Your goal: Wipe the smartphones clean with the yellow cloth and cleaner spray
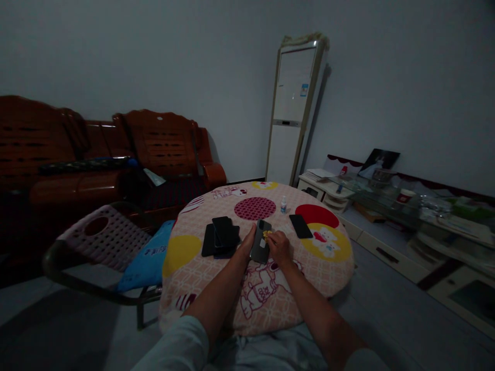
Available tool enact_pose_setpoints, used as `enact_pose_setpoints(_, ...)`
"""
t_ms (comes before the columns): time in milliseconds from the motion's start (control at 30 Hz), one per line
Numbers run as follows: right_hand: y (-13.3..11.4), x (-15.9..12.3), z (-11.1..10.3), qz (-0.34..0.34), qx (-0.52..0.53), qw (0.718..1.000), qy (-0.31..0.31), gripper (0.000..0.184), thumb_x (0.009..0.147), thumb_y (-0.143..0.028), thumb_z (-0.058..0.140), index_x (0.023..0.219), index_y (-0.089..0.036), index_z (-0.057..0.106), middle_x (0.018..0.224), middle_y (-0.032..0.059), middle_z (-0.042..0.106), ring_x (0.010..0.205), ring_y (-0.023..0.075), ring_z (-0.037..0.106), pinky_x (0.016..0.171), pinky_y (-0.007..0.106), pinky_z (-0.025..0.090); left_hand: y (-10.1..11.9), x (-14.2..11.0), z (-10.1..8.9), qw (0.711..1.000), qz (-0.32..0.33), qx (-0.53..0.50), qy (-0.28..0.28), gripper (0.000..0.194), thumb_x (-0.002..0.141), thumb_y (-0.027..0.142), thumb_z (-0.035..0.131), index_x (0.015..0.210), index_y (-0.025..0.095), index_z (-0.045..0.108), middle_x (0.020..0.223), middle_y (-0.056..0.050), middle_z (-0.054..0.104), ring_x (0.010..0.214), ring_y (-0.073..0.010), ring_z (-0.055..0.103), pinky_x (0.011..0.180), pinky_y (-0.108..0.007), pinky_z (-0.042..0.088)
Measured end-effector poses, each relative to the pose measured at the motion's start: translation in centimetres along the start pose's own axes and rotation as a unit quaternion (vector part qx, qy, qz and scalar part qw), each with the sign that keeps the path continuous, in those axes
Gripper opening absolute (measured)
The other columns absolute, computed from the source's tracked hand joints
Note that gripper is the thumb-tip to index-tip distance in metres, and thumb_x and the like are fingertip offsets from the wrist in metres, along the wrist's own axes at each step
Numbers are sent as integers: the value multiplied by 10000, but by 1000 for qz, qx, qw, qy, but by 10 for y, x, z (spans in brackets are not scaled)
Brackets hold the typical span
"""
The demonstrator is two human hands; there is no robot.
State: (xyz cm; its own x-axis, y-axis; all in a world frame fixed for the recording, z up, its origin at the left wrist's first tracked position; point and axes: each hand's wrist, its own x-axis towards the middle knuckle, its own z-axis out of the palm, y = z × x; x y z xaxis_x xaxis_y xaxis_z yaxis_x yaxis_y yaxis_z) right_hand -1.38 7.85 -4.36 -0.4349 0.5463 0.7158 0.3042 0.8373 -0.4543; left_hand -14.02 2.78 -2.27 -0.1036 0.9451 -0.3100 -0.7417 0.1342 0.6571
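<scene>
One grey phone [264, 253] is clasped by its edge in the left grip [248, 243] at a patterned, cloth-covered surface [185, 278], while the right grip [281, 248] pinches a small yellow piece [265, 234] at its back. A steady phone and light, even pressure would likely serve best. Dark slabs [223, 234] lie piled to the left, a small bottle [283, 205] stands beyond; a wooden sofa [158, 139] and tall white air conditioner [294, 77] line the dim room.
</scene>
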Motion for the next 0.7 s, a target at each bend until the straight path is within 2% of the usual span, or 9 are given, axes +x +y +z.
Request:
enact_pose_setpoints(200, -2, -1, -3, 8, -14, 1000, -7, 175, 861, -137, 545, 844, -202, 707, 806, 59, 625, 807, 192, 536, 724, 291, 435, 0, -6, 6, 1000, 22, 10, 16, 661, 890, 632, 336, 998, 68, 662, 611, -71, 651, 453, -146, 564, 482, -255, 456)
enact_pose_setpoints(367, -1, 0, -1, -1, 0, 1000, -1, 176, 860, -138, 543, 850, -192, 710, 800, 62, 631, 811, 195, 543, 739, 303, 437, 2, -9, 8, 999, 15, 15, 37, 625, 922, 579, 314, 990, 63, 661, 620, -77, 651, 470, -148, 577, 459, -245, 441)
enact_pose_setpoints(700, 8, -3, 1, 4, 22, 1000, 14, 172, 852, -155, 556, 875, -181, 725, 797, 67, 634, 793, 197, 564, 736, 315, 452, -5, -3, 5, 1000, 3, 3, 4, 605, 922, 572, 335, 1019, 65, 652, 754, -121, 689, 641, -179, 656, 566, -247, 504)
